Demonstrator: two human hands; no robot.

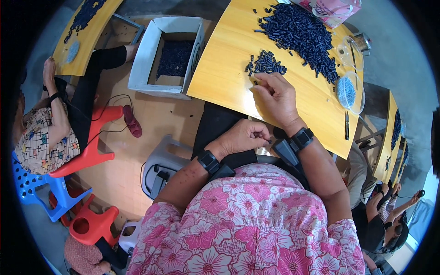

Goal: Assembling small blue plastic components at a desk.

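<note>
My right hand (278, 98) is over the near part of the yellow table, thumb and index finger pinched at a small black tube-shaped piece (255, 83). Just beyond those fingertips lies a small heap of black pieces (266, 63), with a much larger pile (298, 34) behind it. Lower and nearer my body, just off the table edge, my left hand (239, 137) is closed in a pinch. A dark bit shows at its fingertips, too small to make out clearly. Both wrists wear black strapped devices.
On the table's right are a round clear dish of pale blue bits (346, 91), another clear dish (349, 51), a metal tin (363, 42), a pink bag (334, 10) and black snips (347, 126). A white box (137, 68) of black pieces stands left. Other people sit nearby on stools.
</note>
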